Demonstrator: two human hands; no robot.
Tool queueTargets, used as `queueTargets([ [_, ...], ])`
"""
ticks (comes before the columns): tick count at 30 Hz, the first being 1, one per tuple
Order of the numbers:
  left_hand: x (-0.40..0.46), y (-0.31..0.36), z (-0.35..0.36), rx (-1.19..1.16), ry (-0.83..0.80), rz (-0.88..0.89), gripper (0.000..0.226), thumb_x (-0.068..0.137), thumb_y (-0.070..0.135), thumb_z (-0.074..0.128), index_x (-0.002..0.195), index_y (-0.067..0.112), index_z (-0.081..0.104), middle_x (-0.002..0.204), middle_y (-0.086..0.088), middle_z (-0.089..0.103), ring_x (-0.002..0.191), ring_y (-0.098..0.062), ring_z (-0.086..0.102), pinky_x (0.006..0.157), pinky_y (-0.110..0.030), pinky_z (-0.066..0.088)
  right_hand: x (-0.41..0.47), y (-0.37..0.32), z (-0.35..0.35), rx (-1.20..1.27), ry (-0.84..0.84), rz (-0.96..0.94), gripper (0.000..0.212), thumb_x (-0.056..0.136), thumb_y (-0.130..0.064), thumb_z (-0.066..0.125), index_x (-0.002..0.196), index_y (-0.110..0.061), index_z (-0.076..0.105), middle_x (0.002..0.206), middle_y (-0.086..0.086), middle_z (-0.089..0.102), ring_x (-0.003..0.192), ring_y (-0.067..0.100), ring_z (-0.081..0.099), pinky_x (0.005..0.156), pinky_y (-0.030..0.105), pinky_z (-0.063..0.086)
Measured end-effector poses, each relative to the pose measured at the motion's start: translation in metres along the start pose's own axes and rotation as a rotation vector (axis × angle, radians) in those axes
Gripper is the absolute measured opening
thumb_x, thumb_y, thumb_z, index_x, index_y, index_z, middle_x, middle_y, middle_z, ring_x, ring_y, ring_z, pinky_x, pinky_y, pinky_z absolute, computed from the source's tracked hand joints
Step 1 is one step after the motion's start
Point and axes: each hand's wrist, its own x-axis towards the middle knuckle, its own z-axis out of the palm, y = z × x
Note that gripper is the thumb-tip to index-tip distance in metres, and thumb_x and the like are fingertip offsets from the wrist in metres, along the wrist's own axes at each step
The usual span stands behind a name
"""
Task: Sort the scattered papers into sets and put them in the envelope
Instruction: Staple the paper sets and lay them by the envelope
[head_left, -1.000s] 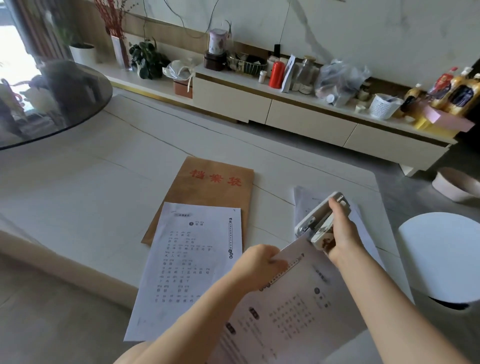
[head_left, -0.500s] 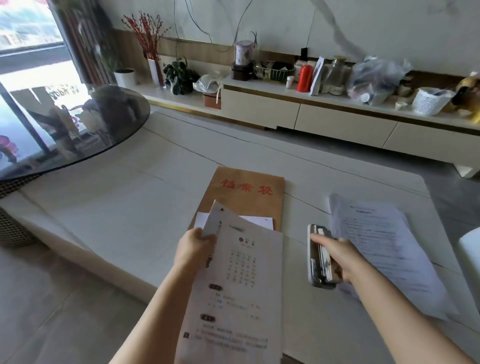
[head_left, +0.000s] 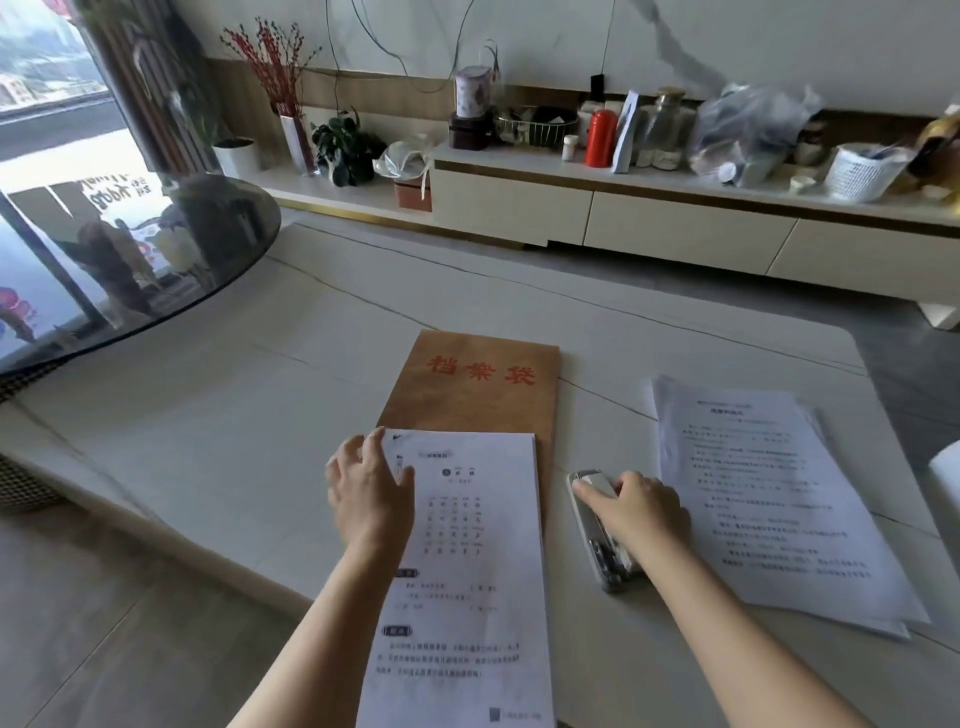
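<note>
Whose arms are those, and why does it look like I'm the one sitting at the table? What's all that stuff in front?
It looks that way because the camera is worn on a person's head, looking down, so you see their two bare arms as if they were yours. There is no robot here.

On the pale table lies a brown envelope with red writing. A printed set of papers lies partly over its near end, and the left hand rests flat on the left edge of those papers. The right hand rests on top of a silver stapler lying on the table. Further right is another pile of printed papers.

Nothing is lifted up: both hands are just resting on things. Behind is a long cabinet crowded with jars and bottles.
</note>
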Motion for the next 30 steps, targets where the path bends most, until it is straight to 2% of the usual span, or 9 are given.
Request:
queueTargets([
  [3,-0.015,0.028,0.003,-0.022,0.003,0.174,0.045,0.091,0.025,0.060,0.134,0.020,0.049,0.140,-0.005,0.043,0.130,-0.023,0.035,0.106,-0.035,0.033,-0.002,0.019,-0.018,0.347,-0.007,-0.078,0.041,0.088,-0.050,0.054,0.099,-0.013,0.065,0.099,0.004,0.066,0.094,0.023,0.057,0.078,0.030,0.044],
  [6,-0.035,0.056,0.012,-0.163,-0.040,0.295,0.037,0.092,0.022,0.060,0.128,0.018,0.056,0.131,-0.003,0.053,0.118,-0.019,0.050,0.093,-0.029,0.044,-0.008,0.059,-0.041,0.491,0.028,-0.075,0.025,0.090,-0.033,0.059,0.101,-0.011,0.065,0.096,0.004,0.064,0.088,0.018,0.054,0.073,0.026,0.037],
  [10,-0.069,0.098,0.030,-0.528,-0.205,0.288,0.028,0.093,0.015,0.057,0.121,0.017,0.060,0.114,0.000,0.062,0.092,-0.005,0.060,0.070,-0.005,0.044,-0.016,0.136,-0.053,0.595,0.132,0.102,0.016,0.089,-0.023,0.061,0.097,-0.010,0.066,0.103,0.010,0.067,0.094,0.024,0.058,0.081,0.033,0.044],
  [14,-0.110,0.152,0.064,-0.630,-0.558,0.208,0.035,0.092,0.011,0.056,0.127,0.017,0.057,0.116,-0.002,0.064,0.096,-0.014,0.062,0.074,-0.014,0.049,-0.025,0.189,-0.053,0.434,0.392,0.085,0.028,0.084,-0.027,0.058,0.097,-0.006,0.069,0.105,0.013,0.069,0.099,0.031,0.061,0.084,0.036,0.044],
  [17,-0.125,0.191,0.100,-0.494,-0.651,0.174,0.042,0.094,0.016,0.052,0.136,0.018,0.049,0.134,-0.003,0.053,0.114,-0.020,0.056,0.096,-0.032,0.047,-0.021,0.204,-0.050,0.384,0.349,0.110,0.060,0.072,-0.043,0.040,0.110,-0.005,0.065,0.114,0.016,0.062,0.109,0.034,0.055,0.094,0.040,0.041],
  [19,-0.123,0.210,0.123,-0.377,-0.679,0.100,0.048,0.092,0.017,0.052,0.139,0.018,0.044,0.138,-0.006,0.048,0.118,-0.027,0.054,0.100,-0.040,0.046,-0.019,0.209,-0.049,0.280,0.310,0.142,0.064,0.079,-0.047,0.041,0.127,-0.007,0.054,0.128,0.016,0.054,0.121,0.035,0.046,0.098,0.042,0.038],
  [21,-0.113,0.222,0.140,-0.266,-0.690,0.007,0.050,0.088,0.017,0.052,0.138,0.014,0.043,0.132,-0.013,0.052,0.114,-0.033,0.056,0.098,-0.043,0.048,-0.017,0.214,-0.048,0.125,0.255,0.196,0.058,0.091,-0.043,0.045,0.141,-0.015,0.037,0.140,0.009,0.043,0.127,0.031,0.039,0.098,0.039,0.037],
  [24,-0.102,0.234,0.149,-0.146,-0.644,-0.063,0.037,0.087,0.013,0.052,0.122,0.005,0.043,0.118,-0.013,0.055,0.107,-0.032,0.057,0.082,-0.034,0.049,-0.016,0.215,-0.045,0.055,0.250,0.185,0.057,0.093,-0.041,0.042,0.144,-0.021,0.028,0.145,-0.001,0.039,0.128,0.025,0.038,0.097,0.035,0.037],
  [30,-0.094,0.248,0.148,-0.246,-0.623,-0.123,0.008,0.086,0.010,0.056,0.086,0.006,0.049,0.077,-0.005,0.056,0.066,-0.018,0.054,0.055,-0.026,0.044,-0.015,0.216,-0.042,0.081,0.247,0.174,0.064,0.093,-0.039,0.043,0.147,-0.020,0.014,0.146,-0.006,0.038,0.128,0.021,0.037,0.098,0.034,0.039],
])
